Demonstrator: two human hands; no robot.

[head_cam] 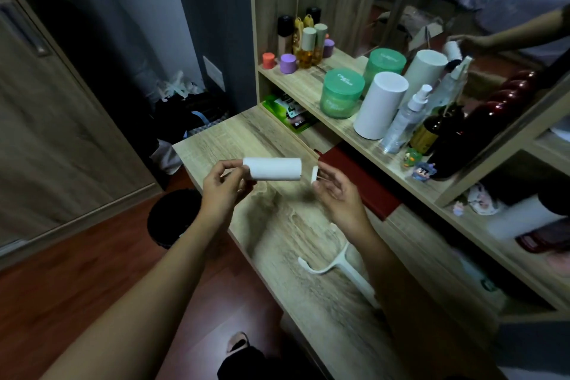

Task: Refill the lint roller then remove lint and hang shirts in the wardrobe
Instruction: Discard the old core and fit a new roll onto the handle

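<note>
Lint roller handle (pixel 339 262) lies flat on the desk (pixel 246 133), nearer me than the refill roll (pixel 273 168), untouched; I judge the refill step half done. Left hand (pixel 220 191) pinches the refill roll's left end, fingers curled narrow; the roll is level above the desk. Right hand (pixel 336 197) pinches a small white end cap (pixel 315 174) just right of the refill roll, not touching it. To do this well I'd line cap and core on one axis, seat it squarely and grip the ends only. Beyond the refill roll: green jar (pixel 341 92) and white cylinder (pixel 381 105) on the shelf (pixel 308 83).
</note>
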